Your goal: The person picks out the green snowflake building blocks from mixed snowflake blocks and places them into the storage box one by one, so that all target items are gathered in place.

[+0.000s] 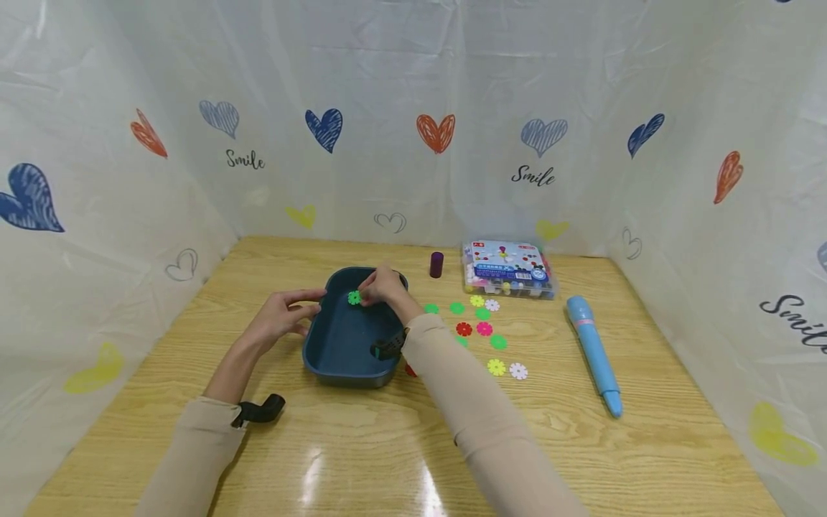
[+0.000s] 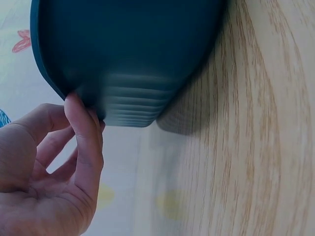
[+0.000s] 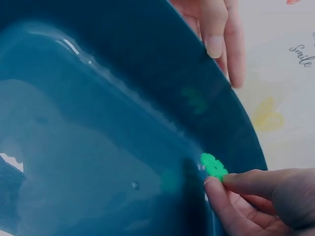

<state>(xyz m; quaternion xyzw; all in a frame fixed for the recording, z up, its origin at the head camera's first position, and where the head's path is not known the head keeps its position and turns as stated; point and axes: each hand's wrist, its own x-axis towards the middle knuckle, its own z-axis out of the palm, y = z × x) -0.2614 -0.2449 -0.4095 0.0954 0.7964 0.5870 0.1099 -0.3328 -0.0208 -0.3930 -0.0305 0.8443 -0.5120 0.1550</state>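
My right hand (image 1: 382, 286) reaches into a dark teal plastic basin (image 1: 352, 375). Between thumb and forefinger it pinches a green flower-shaped disc (image 3: 212, 164), low by the basin's inner wall. My left hand (image 1: 284, 314) is at the basin's left side, fingers spread and loosely bent. In the left wrist view, fingertips of this left hand (image 2: 59, 162) touch the rim. Part of the basin floor is hidden under my right forearm.
Several coloured flower discs (image 1: 484, 328) lie right of the basin, some partly behind my right sleeve. Beyond them stand a purple cylinder (image 1: 436, 265) and a clear plastic box (image 1: 509, 269) with small coloured pieces. A blue toy microphone (image 1: 594, 352) lies on the wooden table (image 1: 362, 445) at right.
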